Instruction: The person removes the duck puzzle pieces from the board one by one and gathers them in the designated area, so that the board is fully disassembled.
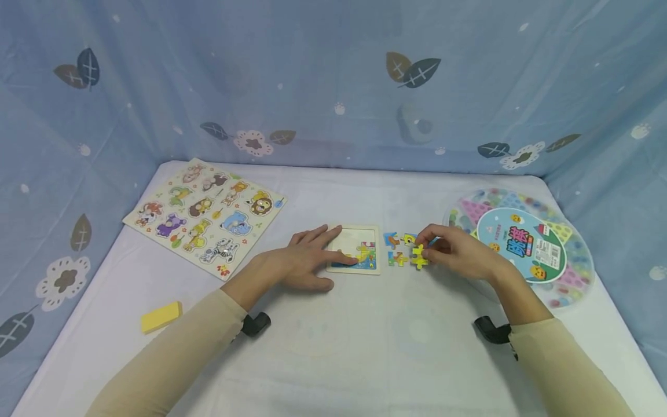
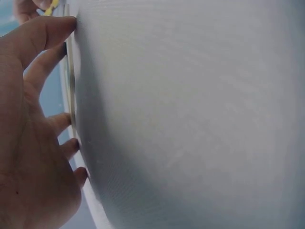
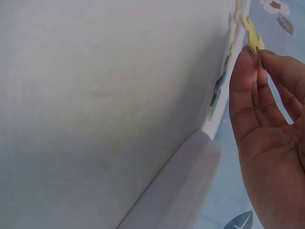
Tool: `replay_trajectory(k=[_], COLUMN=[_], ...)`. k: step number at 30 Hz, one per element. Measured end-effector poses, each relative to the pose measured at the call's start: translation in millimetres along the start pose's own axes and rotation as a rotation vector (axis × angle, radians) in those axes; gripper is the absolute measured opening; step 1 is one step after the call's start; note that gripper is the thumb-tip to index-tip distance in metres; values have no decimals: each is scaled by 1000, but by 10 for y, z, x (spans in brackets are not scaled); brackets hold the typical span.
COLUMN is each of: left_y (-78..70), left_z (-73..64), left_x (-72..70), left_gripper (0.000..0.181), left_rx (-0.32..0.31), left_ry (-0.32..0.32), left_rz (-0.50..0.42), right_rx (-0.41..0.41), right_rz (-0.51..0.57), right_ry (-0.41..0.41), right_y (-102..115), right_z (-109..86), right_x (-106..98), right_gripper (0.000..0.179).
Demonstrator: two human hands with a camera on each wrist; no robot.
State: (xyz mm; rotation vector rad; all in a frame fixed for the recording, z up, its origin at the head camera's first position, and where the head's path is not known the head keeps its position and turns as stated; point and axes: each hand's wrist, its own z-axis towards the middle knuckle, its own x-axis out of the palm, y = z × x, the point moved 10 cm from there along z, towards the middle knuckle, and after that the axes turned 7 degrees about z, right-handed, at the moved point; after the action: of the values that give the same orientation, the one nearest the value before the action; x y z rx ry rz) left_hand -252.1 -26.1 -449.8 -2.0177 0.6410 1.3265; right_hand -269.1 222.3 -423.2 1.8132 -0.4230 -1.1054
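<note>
My left hand [image 1: 307, 258] lies spread over the left side of a small framed jigsaw board [image 1: 352, 236], with one finger on the fitted pieces in its lower part. Those pieces show yellow and blue; the upper left of the tray is bare. In the left wrist view, the straight fingers meet the board's thin edge [image 2: 71, 95]. Right of the board, my right hand [image 1: 458, 250] pinches a yellow jigsaw piece [image 1: 418, 258] between thumb and fingertips. The right wrist view shows this jigsaw piece [image 3: 252, 36] tilted up off the table. Beside it lie loose pieces, including an orange-and-blue piece [image 1: 392, 240].
A wooden animal puzzle board [image 1: 208, 217] lies at the back left. Nearer on the left is a yellow block [image 1: 161, 317]. A round clear-lidded game box [image 1: 521, 246] stands close to my right forearm. Blue patterned cloth [image 1: 333, 87] hangs behind the white table.
</note>
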Motion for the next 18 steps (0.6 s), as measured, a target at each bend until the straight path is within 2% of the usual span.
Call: replay_trajectory(k=[9, 18], left_y=[-6, 3], left_z=[4, 4], left_x=[0, 4], left_gripper=[62, 62], left_rx=[-2, -4], left_ry=[10, 6], left_rz=[4, 4], right_rx=[-31, -44], right_rz=[-104, -242], right_ry=[21, -15], right_y=[5, 22], right_z=[57, 91], right_x=[46, 33], right_gripper=[16, 17])
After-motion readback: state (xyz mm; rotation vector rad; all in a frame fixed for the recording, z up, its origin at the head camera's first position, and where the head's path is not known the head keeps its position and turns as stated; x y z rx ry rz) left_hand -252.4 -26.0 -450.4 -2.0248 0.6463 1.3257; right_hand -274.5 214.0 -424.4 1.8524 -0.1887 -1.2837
